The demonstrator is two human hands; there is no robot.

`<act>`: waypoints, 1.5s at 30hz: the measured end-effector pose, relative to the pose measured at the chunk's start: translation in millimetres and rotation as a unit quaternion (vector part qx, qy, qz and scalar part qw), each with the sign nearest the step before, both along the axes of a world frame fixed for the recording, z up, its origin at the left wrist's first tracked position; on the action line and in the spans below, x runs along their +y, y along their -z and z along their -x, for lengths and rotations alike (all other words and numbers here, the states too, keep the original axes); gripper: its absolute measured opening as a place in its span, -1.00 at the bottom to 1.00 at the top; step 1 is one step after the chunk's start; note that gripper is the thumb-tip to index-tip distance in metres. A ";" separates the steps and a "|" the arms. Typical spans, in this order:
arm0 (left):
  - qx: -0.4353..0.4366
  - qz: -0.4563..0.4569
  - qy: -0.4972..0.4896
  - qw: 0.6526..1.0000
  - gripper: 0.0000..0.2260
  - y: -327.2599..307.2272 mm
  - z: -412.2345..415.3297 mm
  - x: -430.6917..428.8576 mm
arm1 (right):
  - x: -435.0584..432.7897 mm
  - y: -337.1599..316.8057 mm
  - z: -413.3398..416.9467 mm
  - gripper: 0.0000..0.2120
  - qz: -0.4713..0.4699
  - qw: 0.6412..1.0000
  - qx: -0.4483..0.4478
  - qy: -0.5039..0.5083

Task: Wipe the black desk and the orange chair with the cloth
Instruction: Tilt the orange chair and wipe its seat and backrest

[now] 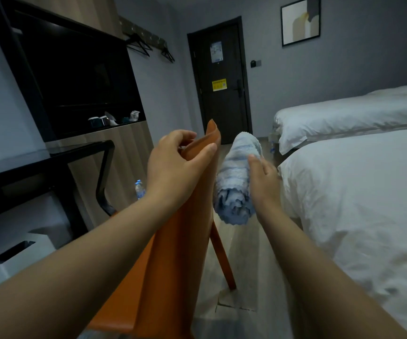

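The orange chair (182,243) stands in the middle of the view, its backrest seen edge-on. My left hand (175,167) grips the top of the backrest, thumb on one side and fingers curled over the other. My right hand (263,179) presses a bunched blue and white cloth (236,182) against the right face of the backrest, fingers fairly straight behind the cloth. The black desk (33,167) is at the left, apart from both hands.
A white bed (359,204) lies close on the right, a second bed (349,113) behind it. A water bottle (139,189) stands on the floor by the desk leg. A white bin (18,253) sits under the desk. A dark door (222,79) is ahead.
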State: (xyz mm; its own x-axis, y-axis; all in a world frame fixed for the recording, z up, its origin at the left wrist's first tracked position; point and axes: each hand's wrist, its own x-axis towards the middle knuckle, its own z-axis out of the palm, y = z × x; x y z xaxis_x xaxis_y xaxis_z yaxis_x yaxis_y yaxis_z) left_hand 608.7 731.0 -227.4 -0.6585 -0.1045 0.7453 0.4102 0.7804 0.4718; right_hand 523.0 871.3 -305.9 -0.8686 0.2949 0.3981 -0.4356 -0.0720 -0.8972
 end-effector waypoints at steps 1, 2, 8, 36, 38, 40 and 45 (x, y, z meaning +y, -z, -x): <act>0.008 0.008 -0.013 1.000 -0.67 1.6 3.1 3.0 | -0.2 -1.1 1.1 -0.61 -0.002 1.000 0.006 0.008; 0.020 0.017 -0.029 0.999 -0.69 3.9 5.0 5.1 | -0.5 -1.5 2.4 -0.60 -0.006 1.000 0.013 0.016; 0.061 0.031 -0.057 0.996 -0.74 9.2 6.5 4.2 | -8.4 -3.7 17.8 -0.60 -0.017 0.999 0.046 -0.002; 0.081 0.003 -0.058 0.995 -0.76 11.8 7.5 7.9 | -58.0 91.3 67.0 -0.58 -0.037 0.998 -0.037 -0.035; 0.081 0.004 -0.060 0.995 -0.76 12.8 7.8 7.8 | -63.8 112.7 66.5 -0.69 -0.047 0.997 -0.048 -0.044; 0.085 0.008 -0.063 0.994 -0.77 13.3 8.2 7.7 | -68.7 133.9 64.4 -0.73 -0.057 0.995 -0.057 -0.065; 0.088 0.006 -0.062 0.994 -0.77 13.8 9.7 6.8 | -79.7 176.9 56.1 -0.72 -0.067 0.989 -0.091 -0.097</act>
